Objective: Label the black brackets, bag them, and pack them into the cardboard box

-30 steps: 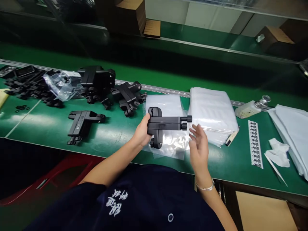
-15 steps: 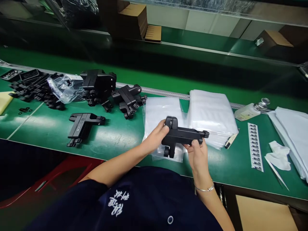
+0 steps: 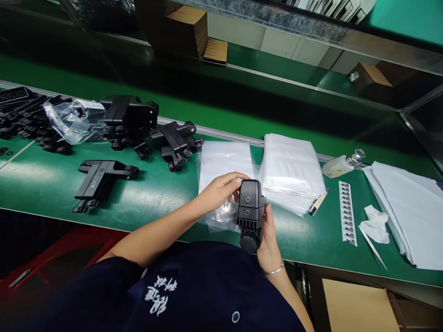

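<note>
Both hands hold one black plastic clamp-like device (image 3: 249, 207) in front of my body, its end with two screws and a round knob facing me. My left hand (image 3: 224, 186) grips its upper left edge, thumb on the near side. Around its right side closes my right hand (image 3: 269, 237), partly hidden behind the device. Below and behind lie flat clear plastic bags (image 3: 224, 157). A thick stack of such bags (image 3: 289, 161) sits just to the right. On the left, a similar T-shaped black device (image 3: 100, 177) with white lettering rests on the green bench.
More black devices (image 3: 178, 140) lie at the back, beside a crumpled clear bag (image 3: 74, 122) and a heap of black parts (image 3: 31, 117). Rightward are a bottle (image 3: 341, 165), a label strip (image 3: 347, 212), tweezers (image 3: 373, 249), a white cloth (image 3: 375, 223) and white sheets (image 3: 411, 212). A shelf edge (image 3: 294, 27) runs overhead.
The held device has been turned from lying sideways to end-on, its screwed end now facing me. My right hand has moved left and lower around it. The view has shifted right.
</note>
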